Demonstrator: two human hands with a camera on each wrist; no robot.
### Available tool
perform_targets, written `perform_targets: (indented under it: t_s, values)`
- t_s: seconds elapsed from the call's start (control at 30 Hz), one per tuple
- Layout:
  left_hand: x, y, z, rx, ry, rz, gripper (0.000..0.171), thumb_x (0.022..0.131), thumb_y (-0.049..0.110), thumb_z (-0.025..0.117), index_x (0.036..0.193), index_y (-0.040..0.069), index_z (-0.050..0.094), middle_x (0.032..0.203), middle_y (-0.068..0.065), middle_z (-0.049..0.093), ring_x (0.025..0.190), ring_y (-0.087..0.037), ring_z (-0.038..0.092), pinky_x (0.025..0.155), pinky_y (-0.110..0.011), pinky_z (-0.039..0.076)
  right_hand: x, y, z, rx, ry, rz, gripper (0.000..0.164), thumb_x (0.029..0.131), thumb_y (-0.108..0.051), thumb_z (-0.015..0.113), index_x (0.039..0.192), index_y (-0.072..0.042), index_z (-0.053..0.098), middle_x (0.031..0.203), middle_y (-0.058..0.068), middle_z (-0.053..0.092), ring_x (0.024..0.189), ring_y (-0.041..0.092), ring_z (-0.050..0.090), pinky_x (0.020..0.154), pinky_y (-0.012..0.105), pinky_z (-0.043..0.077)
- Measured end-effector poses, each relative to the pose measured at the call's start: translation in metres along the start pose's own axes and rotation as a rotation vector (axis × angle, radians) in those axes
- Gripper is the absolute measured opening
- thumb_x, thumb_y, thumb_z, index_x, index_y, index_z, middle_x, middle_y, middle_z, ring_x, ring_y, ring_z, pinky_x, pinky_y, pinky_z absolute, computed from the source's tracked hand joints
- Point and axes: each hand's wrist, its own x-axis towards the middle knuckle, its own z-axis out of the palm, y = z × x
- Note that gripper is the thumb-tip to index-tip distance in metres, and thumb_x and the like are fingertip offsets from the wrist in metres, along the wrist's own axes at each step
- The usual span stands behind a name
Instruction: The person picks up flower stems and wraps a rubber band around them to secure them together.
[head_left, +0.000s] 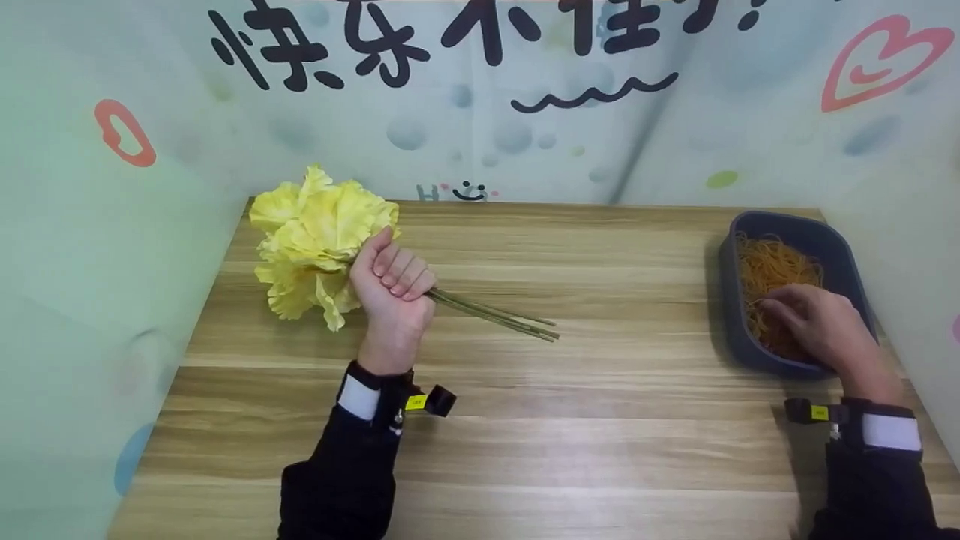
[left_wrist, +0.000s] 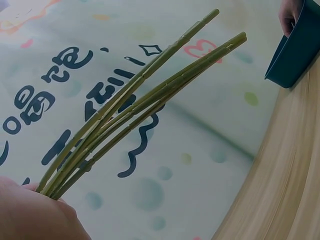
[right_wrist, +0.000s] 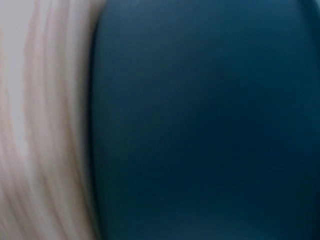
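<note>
My left hand (head_left: 396, 274) grips a bunch of yellow artificial flowers (head_left: 315, 232) by the stems. Their ruffled heads spread out to the left of the fist, and the thin green stems (head_left: 495, 315) stick out to the right. In the left wrist view the stem ends (left_wrist: 200, 60) fan slightly apart. Over at the right, my right hand (head_left: 825, 322) reaches down into a dark blue box (head_left: 844, 247), its fingers among orange-yellow rubber bands (head_left: 776, 266). I cannot tell whether those fingers pinch a band. Only the box's outer wall (right_wrist: 200, 120) fills the right wrist view.
The wood-grain table (head_left: 600, 435) runs between the two hands. Behind it stands a pale printed backdrop (head_left: 480, 142) with dark lettering, and similar panels close in the left and right sides. The box stands near the right panel.
</note>
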Motion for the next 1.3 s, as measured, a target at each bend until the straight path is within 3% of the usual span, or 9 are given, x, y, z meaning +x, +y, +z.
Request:
perform_targets:
  t_s: [0.13,0.3,0.5,0.57,0.7,0.83,0.97,1.2,1.3]
  values:
    - [0.0,0.0,0.0,-0.001,-0.002,0.0,0.069,0.119,0.02,0.034,0.05,0.019,0.041,0.038,0.007,0.038,0.048,-0.003,0.009,0.035,-0.015,0.02,-0.002,-0.002,-0.003,0.014,0.021,-0.002,0.033,0.116,-0.027,0.067,0.123,0.004,0.078,0.109,0.029,0.081,0.087,0.018,0.069,0.072,0.02,0.046]
    - [0.0,0.001,0.0,-0.036,-0.012,-0.023,0.071,0.12,0.021,0.032,0.05,0.018,0.04,0.037,0.006,0.038,0.05,-0.003,0.007,0.039,-0.015,0.013,-0.007,-0.011,-0.014,0.011,0.094,-0.049,0.03,0.116,-0.018,0.066,0.125,0.008,0.076,0.118,0.037,0.077,0.099,0.047,0.074,0.078,0.016,0.044]
    - [0.0,0.001,0.0,-0.047,-0.039,-0.035,0.071,0.12,0.021,0.03,0.05,0.018,0.04,0.037,0.005,0.038,0.051,-0.003,0.006,0.042,-0.015,0.01,-0.016,-0.028,-0.028,0.001,0.149,0.006,0.033,0.118,-0.017,0.06,0.129,0.014,0.069,0.123,0.042,0.07,0.108,0.058,0.066,0.09,0.07,0.053]
    - [0.0,0.001,-0.001,-0.046,-0.046,-0.036,0.071,0.12,0.021,0.03,0.05,0.017,0.04,0.038,0.005,0.038,0.05,-0.003,0.006,0.042,-0.015,0.01,-0.019,-0.032,-0.032,-0.002,0.167,0.023,0.033,0.119,-0.016,0.058,0.13,0.014,0.067,0.124,0.043,0.069,0.11,0.06,0.066,0.092,0.075,0.051]
    - [0.0,0.002,-0.002,-0.052,-0.052,-0.039,0.071,0.12,0.021,0.03,0.05,0.017,0.04,0.038,0.005,0.039,0.05,-0.003,0.007,0.043,-0.015,0.009,-0.023,-0.036,-0.035,-0.008,0.232,0.032,0.032,0.119,-0.016,0.058,0.131,0.013,0.068,0.122,0.042,0.071,0.106,0.056,0.067,0.085,0.039,0.054]
    - [0.0,0.001,-0.001,-0.049,-0.044,-0.03,0.071,0.12,0.022,0.031,0.05,0.017,0.04,0.038,0.005,0.039,0.05,-0.003,0.007,0.041,-0.016,0.011,-0.028,-0.039,-0.038,0.006,0.351,0.007,0.028,0.117,-0.014,0.061,0.127,0.01,0.071,0.116,0.039,0.074,0.088,0.0,0.061,0.076,0.008,0.029]
    - [0.0,0.002,-0.001,-0.034,-0.025,-0.013,0.071,0.12,0.022,0.031,0.05,0.018,0.04,0.038,0.006,0.038,0.05,-0.003,0.007,0.038,-0.016,0.014,-0.033,-0.049,-0.041,0.024,0.455,-0.023,0.023,0.116,-0.01,0.064,0.124,0.009,0.072,0.113,0.037,0.074,0.08,-0.028,0.031,0.074,0.0,0.025]
    - [-0.001,0.001,0.0,-0.013,-0.008,0.005,0.071,0.12,0.021,0.032,0.05,0.018,0.04,0.038,0.006,0.038,0.046,-0.003,0.01,0.035,-0.016,0.019,-0.04,-0.077,-0.044,0.085,0.533,-0.118,0.016,0.11,0.001,0.068,0.121,0.012,0.072,0.114,0.035,0.075,0.087,-0.034,0.038,0.086,-0.008,0.028]
    - [-0.001,0.0,0.001,-0.014,-0.016,-0.003,0.071,0.12,0.021,0.032,0.049,0.018,0.04,0.038,0.006,0.039,0.045,-0.003,0.011,0.035,-0.015,0.02,-0.042,-0.09,-0.044,0.122,0.554,-0.223,0.015,0.102,0.011,0.074,0.117,0.013,0.074,0.103,0.006,0.078,0.092,-0.032,0.045,0.09,-0.008,0.034]
